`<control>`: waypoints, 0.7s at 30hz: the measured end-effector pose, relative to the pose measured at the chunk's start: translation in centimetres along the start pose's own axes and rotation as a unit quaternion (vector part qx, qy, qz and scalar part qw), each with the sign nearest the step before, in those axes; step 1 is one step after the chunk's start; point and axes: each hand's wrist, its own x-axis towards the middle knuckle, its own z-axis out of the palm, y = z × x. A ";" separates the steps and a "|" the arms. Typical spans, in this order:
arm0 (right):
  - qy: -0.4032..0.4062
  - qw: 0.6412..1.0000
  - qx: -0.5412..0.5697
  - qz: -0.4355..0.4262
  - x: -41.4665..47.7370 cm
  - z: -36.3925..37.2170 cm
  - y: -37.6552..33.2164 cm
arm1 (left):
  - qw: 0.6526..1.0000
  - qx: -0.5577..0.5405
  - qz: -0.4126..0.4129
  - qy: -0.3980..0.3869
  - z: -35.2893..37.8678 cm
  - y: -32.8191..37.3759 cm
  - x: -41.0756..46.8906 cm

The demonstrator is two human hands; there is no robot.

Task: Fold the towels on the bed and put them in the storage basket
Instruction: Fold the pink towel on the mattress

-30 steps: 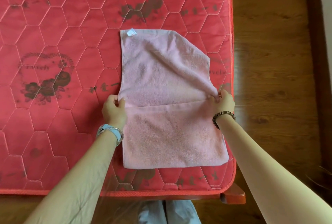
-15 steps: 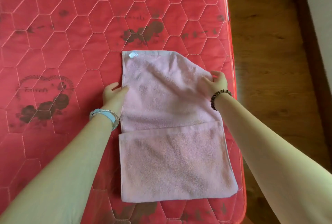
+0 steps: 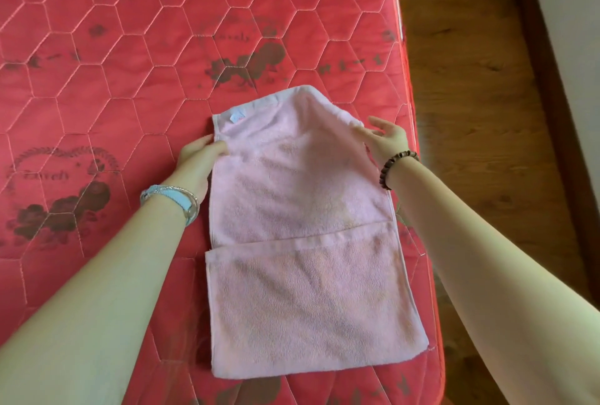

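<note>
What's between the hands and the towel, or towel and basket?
Nothing visible: left hand and right hand touch the side edges of the towel. The basket is out of view, so that path can't be judged.

Pink towel on mattress; left hand pinches its edge; right hand touches it.

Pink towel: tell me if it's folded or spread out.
Partly folded. The pink towel has its near end doubled over the middle, hem running across; the far end is not yet folded.
</note>
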 end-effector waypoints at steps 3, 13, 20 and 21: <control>-0.046 0.997 -0.061 0.028 -0.4 -0.3 0.0 | 0.997 -0.025 -0.041 -0.054 0.6 0.3 -0.5; 0.040 0.993 -0.024 -0.108 -3.1 -3.5 -0.5 | 0.980 0.059 0.185 0.033 -2.2 -1.6 -3.2; 0.020 0.992 -0.051 -0.110 -9.1 -5.8 1.8 | 0.988 0.096 0.118 0.025 -5.1 -5.4 -8.6; 0.019 0.990 -0.087 -0.113 -10.2 -6.1 2.5 | 0.987 0.107 0.111 0.035 -5.6 -6.3 -9.6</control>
